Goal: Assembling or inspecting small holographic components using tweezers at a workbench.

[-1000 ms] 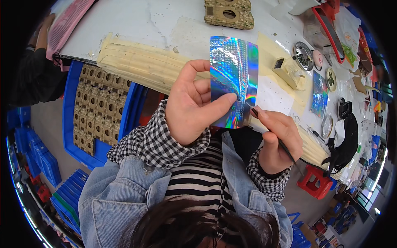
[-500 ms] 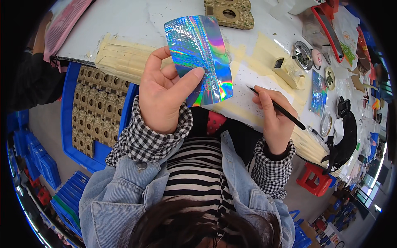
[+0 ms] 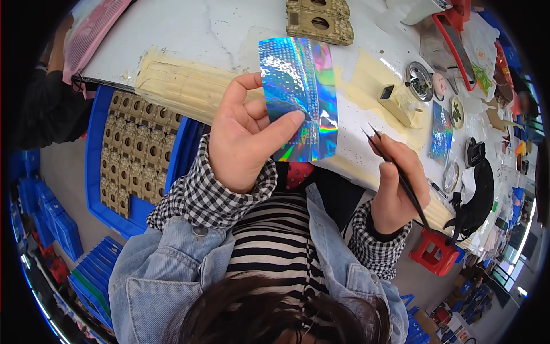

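My left hand point(image 3: 249, 132) pinches a shiny holographic sticker sheet point(image 3: 289, 74) between thumb and fingers, tilted up above the table's near edge. Rows of tiny marks cover part of the sheet. To its right, my right hand point(image 3: 401, 180) holds black tweezers point(image 3: 399, 175), their two tips apart and pointing up and left, away from the sheet. Whether anything tiny is on the tips cannot be made out. Beneath the tweezers lies white paper point(image 3: 358, 129) dotted with small dark specks. Camouflage-patterned cases point(image 3: 321, 26) with round holes lie beyond the sheet.
At left below the table, a blue crate point(image 3: 94, 172) holds rows of camouflage cases. A pink basket point(image 3: 94, 40) and a person's dark sleeve point(image 3: 54, 109) are at far left. On the right stand a yellowish block point(image 3: 398, 106), a metal dish point(image 3: 419, 80) and another holographic sheet point(image 3: 441, 132).
My left hand has moved the sheet right and slightly nearer. My right hand has shifted right and nearer, turning the tweezers steeper; their tips now show apart.
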### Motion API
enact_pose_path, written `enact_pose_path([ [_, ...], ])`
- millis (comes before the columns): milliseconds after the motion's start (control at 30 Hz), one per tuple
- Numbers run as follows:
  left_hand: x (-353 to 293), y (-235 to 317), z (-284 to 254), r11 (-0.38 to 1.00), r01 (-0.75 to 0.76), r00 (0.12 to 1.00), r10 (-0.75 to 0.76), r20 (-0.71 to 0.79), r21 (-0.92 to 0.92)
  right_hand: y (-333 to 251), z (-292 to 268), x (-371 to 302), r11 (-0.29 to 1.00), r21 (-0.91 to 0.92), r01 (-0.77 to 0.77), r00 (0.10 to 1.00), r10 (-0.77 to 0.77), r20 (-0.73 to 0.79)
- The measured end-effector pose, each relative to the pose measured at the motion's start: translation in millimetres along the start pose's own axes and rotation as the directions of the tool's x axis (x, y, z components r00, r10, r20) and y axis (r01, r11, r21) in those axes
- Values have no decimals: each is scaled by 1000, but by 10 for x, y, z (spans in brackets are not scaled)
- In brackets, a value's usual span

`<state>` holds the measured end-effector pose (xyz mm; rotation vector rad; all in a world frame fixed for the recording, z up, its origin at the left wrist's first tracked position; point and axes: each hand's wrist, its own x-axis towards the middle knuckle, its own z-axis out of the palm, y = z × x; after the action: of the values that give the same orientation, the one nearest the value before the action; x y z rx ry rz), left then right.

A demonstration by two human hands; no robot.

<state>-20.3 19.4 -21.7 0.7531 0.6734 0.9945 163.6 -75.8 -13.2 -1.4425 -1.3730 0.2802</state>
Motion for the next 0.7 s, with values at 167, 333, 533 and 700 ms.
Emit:
enact_pose_path([
  [167, -49, -10, 107, 994, 110, 989, -111, 100, 13, -310, -23, 7, 970, -75, 233, 942, -206, 264],
  [333, -73, -20, 141, 990, 131, 980, -137, 144, 50, -318, 59, -14, 965, -101, 244, 938, -208, 276],
  [533, -70, -39, 166, 987, 150, 978, -158, 139, 65, -281, 42, -45, 965, -113, 239, 943, -202, 266],
  [700, -73, -41, 174, 986, 149, 977, -158, 145, 71, -270, 25, -51, 972, -100, 212, 948, -180, 264],
])
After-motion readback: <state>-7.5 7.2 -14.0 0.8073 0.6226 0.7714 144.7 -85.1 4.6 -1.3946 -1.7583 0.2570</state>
